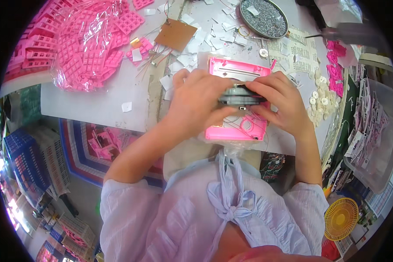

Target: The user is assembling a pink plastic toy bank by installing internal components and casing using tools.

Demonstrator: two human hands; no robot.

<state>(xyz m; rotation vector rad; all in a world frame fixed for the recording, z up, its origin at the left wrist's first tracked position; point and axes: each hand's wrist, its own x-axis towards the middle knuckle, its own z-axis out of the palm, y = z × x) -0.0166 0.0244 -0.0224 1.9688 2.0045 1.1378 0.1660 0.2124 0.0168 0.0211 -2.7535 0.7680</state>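
Note:
A round grey-and-black part (pixel 241 97), seen nearly edge-on and slightly blurred, is held up between my two hands. The fingers of my left hand (pixel 192 101) are closed on its left side. Opposite, my right hand (pixel 284 99) pinches its right side with thumb and fingers. Directly under them lies a pink plastic casing (pixel 216 133) with its inside facing up. Its middle is hidden by my hands and the round part. Thin wires and a ring-shaped opening (pixel 247 125) show in the casing's near half.
Farther off stands a round dish (pixel 284 30) of small metal screws. A brown board (pixel 175 36) with wires lies among white paper pieces. Bagged pink parts (pixel 89 56) pile at the left; white round parts (pixel 322 102) lie at the right. A dark tool (pixel 349 35) hangs at upper right.

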